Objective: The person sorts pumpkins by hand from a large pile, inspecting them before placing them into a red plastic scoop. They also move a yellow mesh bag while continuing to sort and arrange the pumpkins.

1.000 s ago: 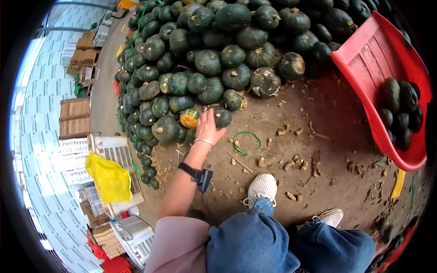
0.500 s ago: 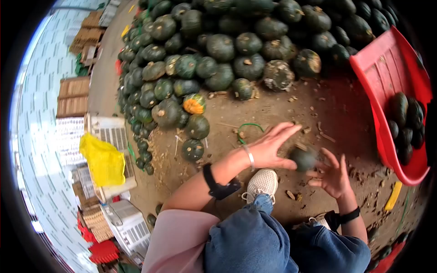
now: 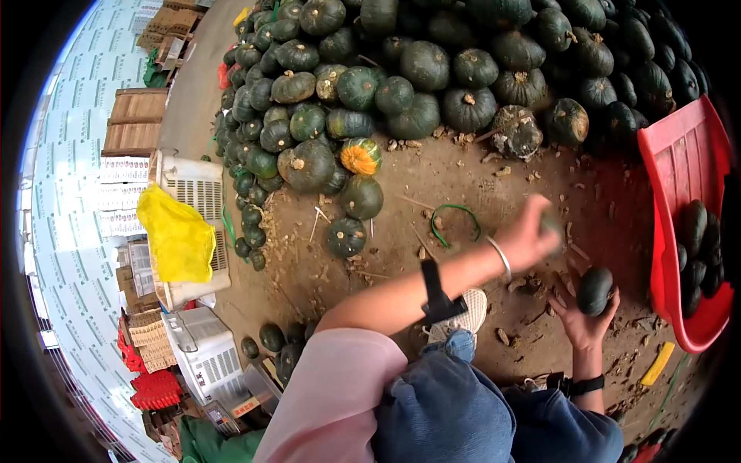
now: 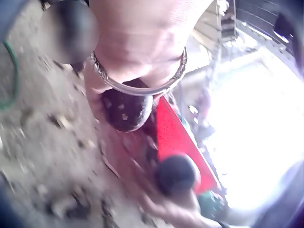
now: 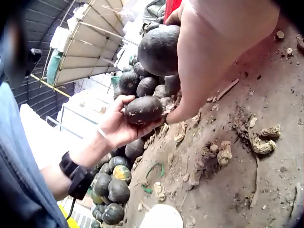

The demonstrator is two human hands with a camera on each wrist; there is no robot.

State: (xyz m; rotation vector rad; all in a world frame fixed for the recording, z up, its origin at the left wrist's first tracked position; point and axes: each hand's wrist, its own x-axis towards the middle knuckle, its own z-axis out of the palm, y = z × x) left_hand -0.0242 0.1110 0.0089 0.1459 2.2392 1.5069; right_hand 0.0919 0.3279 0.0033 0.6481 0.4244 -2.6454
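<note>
In the head view my left hand (image 3: 529,238) is held out over the dirt floor, blurred, its fingers curled round a small dark green pumpkin (image 3: 550,228) that it partly hides. The right wrist view shows that pumpkin (image 5: 144,110) plainly in the left fingers. Lower and to the right, my right hand (image 3: 580,318) holds another dark green pumpkin (image 3: 594,291) from beneath, fingers and thumb spread up its sides. Up the left, an orange-and-green pumpkin (image 3: 360,157) lies at the edge of a large pumpkin heap (image 3: 424,65).
A red plastic scoop-shaped container (image 3: 656,231) with several dark pumpkins stands at the right. A green strap loop (image 3: 455,225) and dry stems litter the floor. Crates with a yellow bag (image 3: 177,235) stand left; a yellow strip (image 3: 658,364) lies below the container.
The pumpkin that was between both hands now sits in my right hand. My left hand has taken a small pumpkin from the floor beside the heap. The head view has shifted left.
</note>
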